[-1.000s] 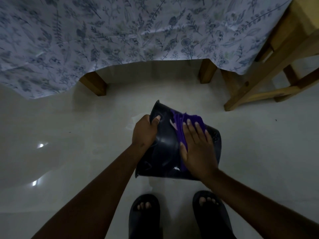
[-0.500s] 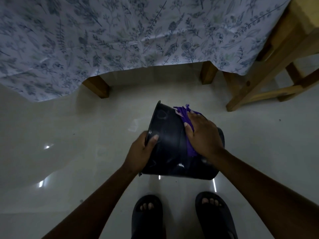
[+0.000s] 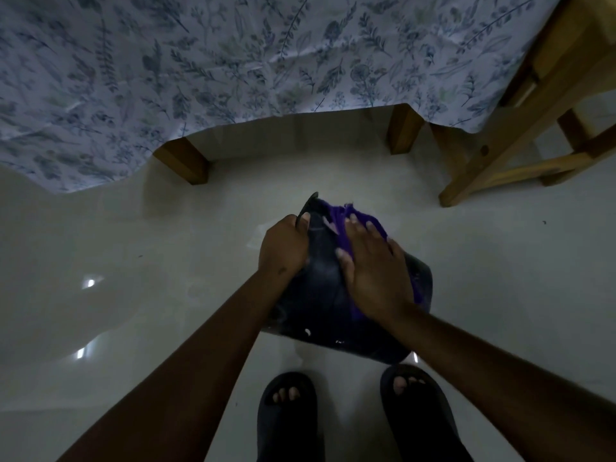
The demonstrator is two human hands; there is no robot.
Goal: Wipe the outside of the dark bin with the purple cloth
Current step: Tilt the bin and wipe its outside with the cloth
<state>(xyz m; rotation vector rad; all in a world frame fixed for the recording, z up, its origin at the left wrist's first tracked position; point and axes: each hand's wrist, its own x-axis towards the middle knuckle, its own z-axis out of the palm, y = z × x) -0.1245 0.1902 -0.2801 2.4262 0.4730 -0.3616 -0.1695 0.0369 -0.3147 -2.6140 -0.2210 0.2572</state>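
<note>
The bin (image 3: 320, 295) lies tipped on its side on the pale floor (image 3: 166, 261), just in front of the person's 2 feet. Its open mouth points to the left and away from the person. Its closed bottom points to the right and toward the feet. So its long side runs from the far left to the near right.

The left hand (image 3: 283, 248) is wrapped around the rim at the mouth end. Its fingers are curled shut on the rim, and that holds the bin in place.

The right hand (image 3: 373, 271) lies flat on top of the bin with its fingers spread apart. It is not gripping. It presses the cloth (image 3: 350, 221) down onto the bin's curved side. The cloth sticks out past the fingertips at the far end and also shows under the hand on the right side.

The right hand is the one that does the wiping, and it sits over the middle of the bin. I think the job is partly done. The next wipe likely has to go along the long side, toward the bottom end near the feet. The bin is round, so it could roll if the left hand lets go.

Behind the bin hangs a leafy tablecloth (image 3: 233, 61).
</note>
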